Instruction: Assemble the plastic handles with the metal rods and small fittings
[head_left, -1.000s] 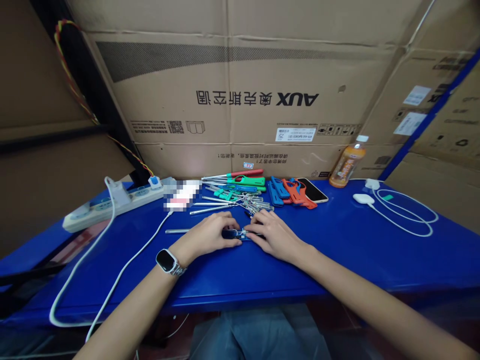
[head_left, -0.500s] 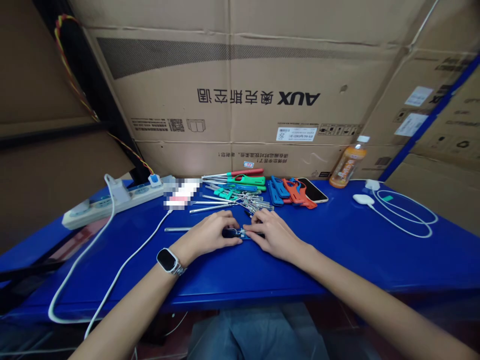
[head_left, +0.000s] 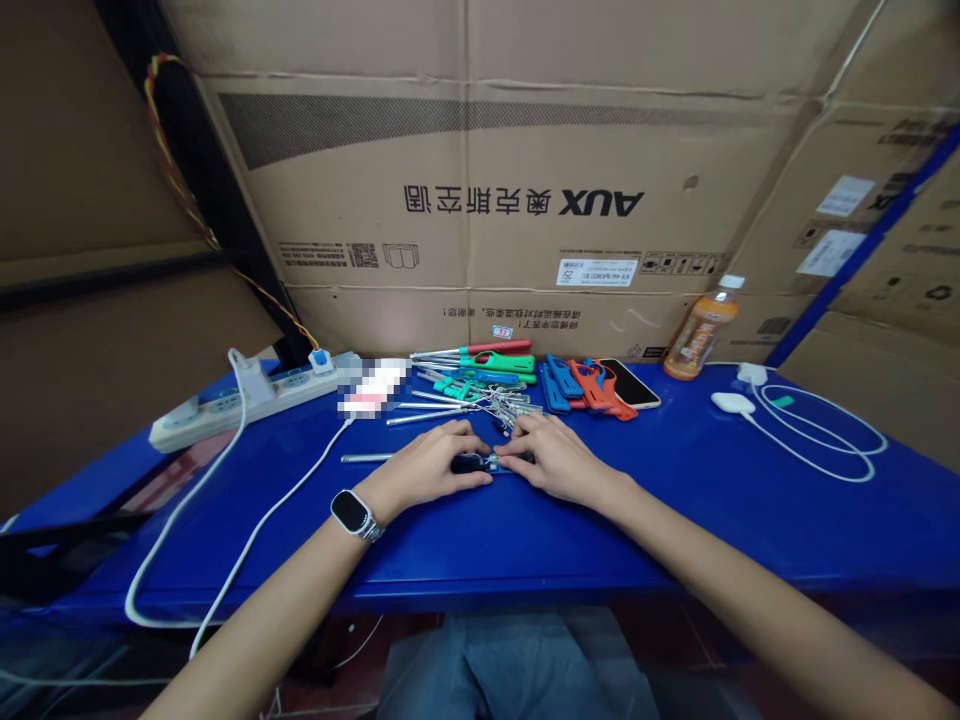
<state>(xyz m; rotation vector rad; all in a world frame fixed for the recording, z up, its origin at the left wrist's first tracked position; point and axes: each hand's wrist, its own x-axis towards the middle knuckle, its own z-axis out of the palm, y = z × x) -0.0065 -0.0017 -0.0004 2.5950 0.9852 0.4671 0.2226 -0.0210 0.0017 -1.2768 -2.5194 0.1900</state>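
Observation:
My left hand (head_left: 439,465) is closed around the dark body of a long-nosed lighter (head_left: 471,464) low over the blue table. Its silver tube (head_left: 366,458) sticks out to the left past that hand. My right hand (head_left: 556,458) pinches at the other end of the body, close to small pale parts in the middle; the fingers cover the exact contact. Just beyond the hands lies a pile of silver lighter tubes with thin wires (head_left: 514,402). Behind it are green lighters (head_left: 504,363) and a red lighter (head_left: 499,347).
Blue casing pieces (head_left: 556,385) and orange casing pieces (head_left: 598,388) lie beside a phone (head_left: 631,384). An orange drink bottle (head_left: 705,328) stands at the back right, near a white cable (head_left: 844,475). At left sits a power strip (head_left: 259,400). Cardboard (head_left: 517,130) walls the back.
The view has shifted slightly, so everything sits a little further right. Both hands stay on the lighter, and the right fingers have moved slightly over its middle.

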